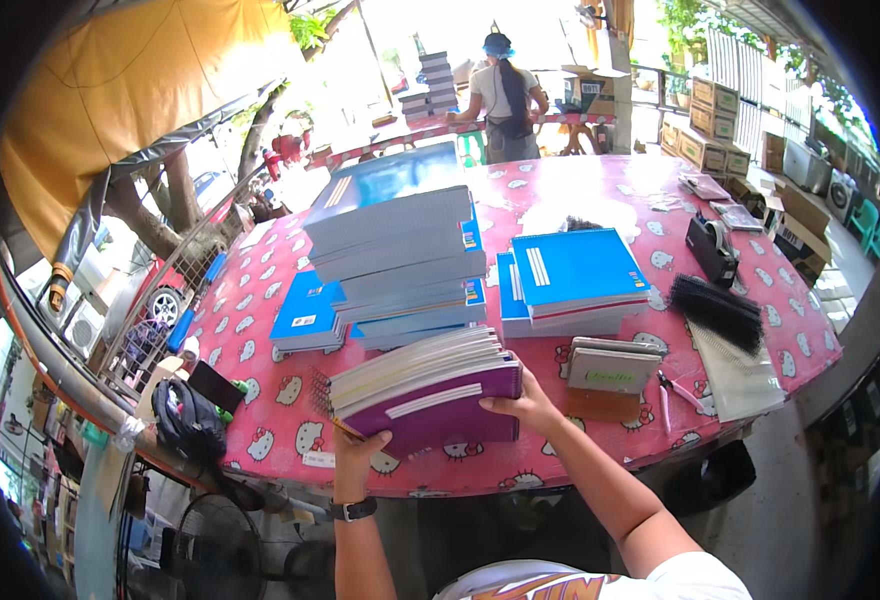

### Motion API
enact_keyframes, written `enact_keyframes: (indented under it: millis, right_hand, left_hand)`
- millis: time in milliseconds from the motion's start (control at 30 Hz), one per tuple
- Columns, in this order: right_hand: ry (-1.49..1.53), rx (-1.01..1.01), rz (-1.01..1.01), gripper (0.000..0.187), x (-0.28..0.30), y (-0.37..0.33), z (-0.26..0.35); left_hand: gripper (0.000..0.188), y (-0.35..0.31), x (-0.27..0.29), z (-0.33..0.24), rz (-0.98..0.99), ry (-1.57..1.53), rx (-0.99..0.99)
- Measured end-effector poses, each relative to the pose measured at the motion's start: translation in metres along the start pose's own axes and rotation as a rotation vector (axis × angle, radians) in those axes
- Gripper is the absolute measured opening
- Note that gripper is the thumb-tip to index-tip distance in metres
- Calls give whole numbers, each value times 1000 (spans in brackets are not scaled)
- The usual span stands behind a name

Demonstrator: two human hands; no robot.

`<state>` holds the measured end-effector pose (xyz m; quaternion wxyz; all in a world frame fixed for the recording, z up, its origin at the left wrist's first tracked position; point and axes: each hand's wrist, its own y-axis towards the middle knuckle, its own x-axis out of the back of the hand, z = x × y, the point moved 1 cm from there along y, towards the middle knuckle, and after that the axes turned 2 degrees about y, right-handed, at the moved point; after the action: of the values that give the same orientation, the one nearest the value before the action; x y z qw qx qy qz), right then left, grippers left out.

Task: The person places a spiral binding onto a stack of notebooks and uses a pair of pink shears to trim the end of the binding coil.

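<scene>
A thick stack of purple-covered notebooks (450, 408) is tilted between my two hands, its page edges fanned toward the far side. My left hand (360, 450) is closed on the near left corner. On the right edge, my right hand (528, 404) grips with its thumb across the purple cover. Loose wire coils show at the left edge of the stack. Just beyond it rises a tall pile of blue notebooks (390, 240). Lower piles of blue notebooks flank it, one left (305, 312) and one right (582, 272).
Pink-handled pliers (666, 402) lie beside a small block-shaped stack (612, 378). Farther right are black binding coils (717, 312), clear plastic sheets (745, 385) and a tape dispenser (712, 252). A black bag (188, 412) sits at left. Another person (506, 100) stands at a far table.
</scene>
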<state>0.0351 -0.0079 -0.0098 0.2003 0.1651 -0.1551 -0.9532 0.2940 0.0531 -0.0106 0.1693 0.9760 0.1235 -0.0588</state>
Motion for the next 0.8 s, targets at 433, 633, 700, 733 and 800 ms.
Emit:
enact_keyframes:
  millis: [433, 633, 700, 733, 800]
  right_hand:
    - [-24, 185, -125, 92, -17, 0, -19]
    - [-363, 351, -1, 104, -4, 7, 23]
    - [-659, 661, -74, 112, -17, 17, 82]
    - [-655, 642, -75, 112, -24, 20, 111]
    - [-1009, 947, -201, 114, -40, 27, 153]
  left_hand:
    - [67, 0, 21, 41, -27, -41, 99]
    - [64, 4, 14, 31, -97, -51, 47]
    - [64, 1, 17, 31, -102, -25, -62]
    - [64, -3, 14, 31, -106, -20, -44]
    - [62, 0, 7, 24, -152, -10, -10]
